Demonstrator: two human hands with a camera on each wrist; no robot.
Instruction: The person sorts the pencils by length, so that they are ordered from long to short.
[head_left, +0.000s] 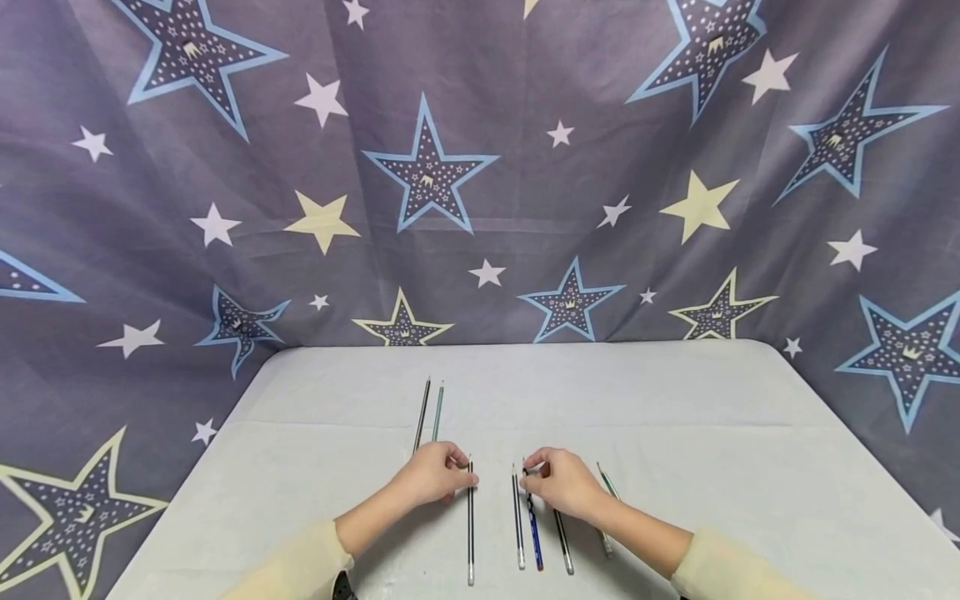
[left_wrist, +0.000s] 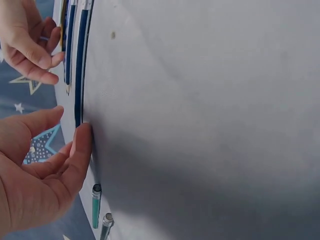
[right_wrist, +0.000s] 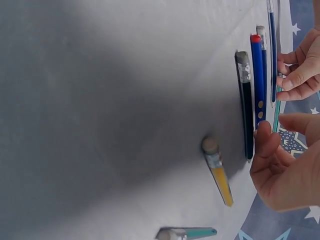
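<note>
Sleeves (head_left: 292, 562) nearest us, our left hand (head_left: 433, 477) was at the dark pencil (head_left: 470, 533), our right hand (head_left: 572, 483) at the blue pencil (head_left: 536, 535) on the table (head_left: 675, 442)—both spread, not pinching—and we judged light touches best against rolling.

Text, labels: none readable | brands, numbers: none readable | pencils (head_left: 471, 533): no legible lettering

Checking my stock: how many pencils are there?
8: a dark pencil and a teal one beyond the left hand, one at its fingertips, three near the right hand, plus a yellow and a green one by the right forearm. Hands may hide others.
</note>
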